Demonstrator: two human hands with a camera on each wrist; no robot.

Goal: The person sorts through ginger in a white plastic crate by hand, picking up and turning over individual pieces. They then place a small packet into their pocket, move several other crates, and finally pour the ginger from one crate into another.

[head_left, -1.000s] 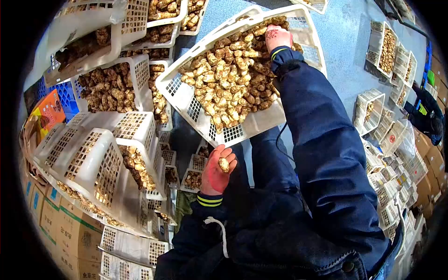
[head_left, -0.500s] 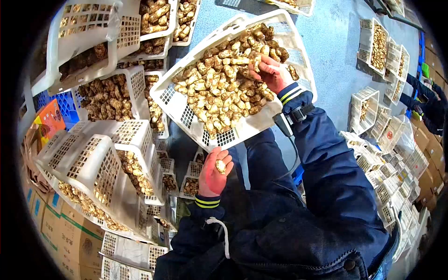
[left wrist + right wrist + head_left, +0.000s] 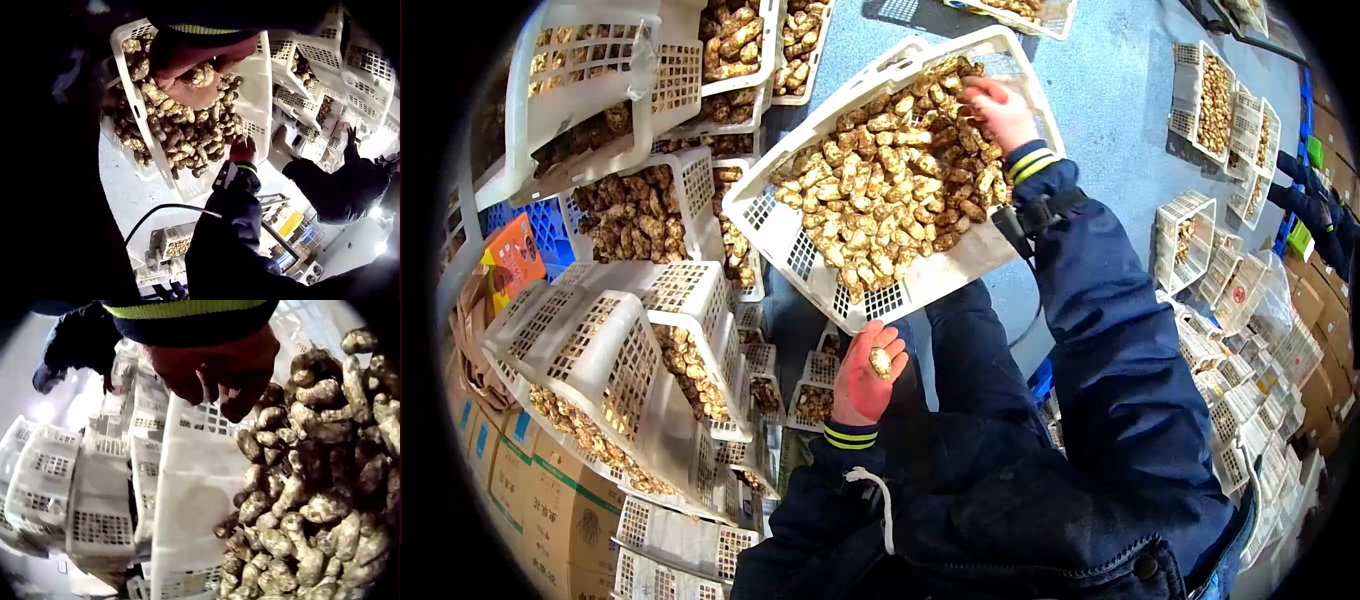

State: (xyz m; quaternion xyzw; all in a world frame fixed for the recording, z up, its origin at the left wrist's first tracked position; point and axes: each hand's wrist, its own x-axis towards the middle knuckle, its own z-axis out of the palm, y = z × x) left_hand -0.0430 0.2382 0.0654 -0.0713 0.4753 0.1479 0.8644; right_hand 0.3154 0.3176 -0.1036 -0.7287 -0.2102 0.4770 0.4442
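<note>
- At the far left, brown cardboard boxes [image 3: 540,490] are sitting under a leaning stack of white lattice plastic crates [image 3: 600,350]. These crates are carrying brown knobbly produce, and their edges are crowding close to the person's left side.
- The left hand [image 3: 865,375] is hovering palm-up in the narrow gap between that stack and the dark blue trouser leg [image 3: 970,345]. It is just below the near rim of the big crate and is not touching it.
- Its fingers [image 3: 884,336] are curling half-closed around a small tan knobbly piece [image 3: 881,362], which is lying in the cupped palm.
- The large white perforated plastic crate [image 3: 960,265] is sitting tilted above the person's knees. A heap of tan knobbly pieces [image 3: 880,190] is filling most of it, leaving a bare strip along the near wall.
- The right hand [image 3: 1003,110] is reaching over the heap into the crate's far right corner, close under the rim.
- Its fingers [image 3: 231,394] are bending down narrowly onto the pieces. Whether they are pinching one cannot be told.
- Right of the crate, the blue-grey floor [image 3: 1120,100] is lying open, giving the widest room for moving.
- Along the right edge, rows of smaller white crates [image 3: 1210,100] are lining the floor, and another person's dark sleeve [image 3: 1315,205] is reaching among them, well apart.
</note>
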